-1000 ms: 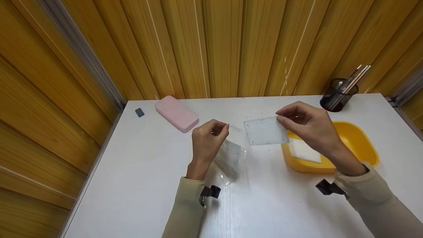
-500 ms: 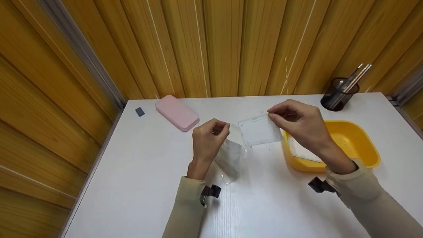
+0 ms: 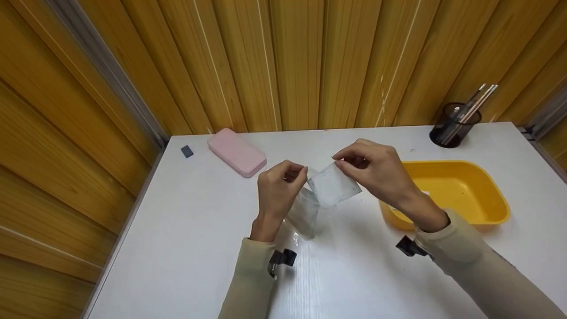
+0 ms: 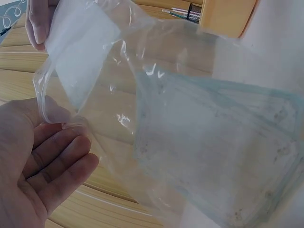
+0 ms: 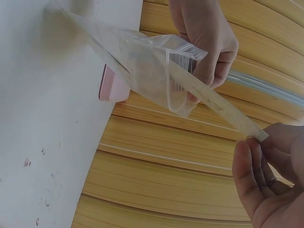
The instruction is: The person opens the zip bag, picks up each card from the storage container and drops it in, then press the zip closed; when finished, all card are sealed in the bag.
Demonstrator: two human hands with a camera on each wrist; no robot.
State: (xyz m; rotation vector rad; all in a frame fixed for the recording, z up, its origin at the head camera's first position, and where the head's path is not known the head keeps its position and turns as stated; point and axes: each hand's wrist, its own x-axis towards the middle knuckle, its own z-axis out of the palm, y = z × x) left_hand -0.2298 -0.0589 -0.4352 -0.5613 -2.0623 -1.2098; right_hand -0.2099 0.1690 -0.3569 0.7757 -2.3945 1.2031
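My left hand (image 3: 277, 190) pinches the rim of a clear plastic zip bag (image 4: 114, 104), which hangs over the table. Thumb and fingertips of my right hand (image 3: 376, 170) hold a flat white square (image 3: 334, 186) with a pale greenish border by its upper corner. In the right wrist view this square (image 5: 223, 109) shows edge-on and slants into the bag's mouth, beside my left fingers. Similar flat squares (image 4: 213, 152) lie overlapping inside the bag in the left wrist view.
A yellow plastic basin (image 3: 498, 212) stands at the right, partly behind my right forearm. At the back are a pink case (image 3: 237, 152), a small dark block (image 3: 187, 151) and a black mesh cup (image 3: 447, 135) with pencils. A wood-patterned wall (image 3: 297, 66) rises behind the white table.
My right hand has moved left with the white square, away from above the basin, and the square now tilts into the bag's mouth. My left hand stays in place.
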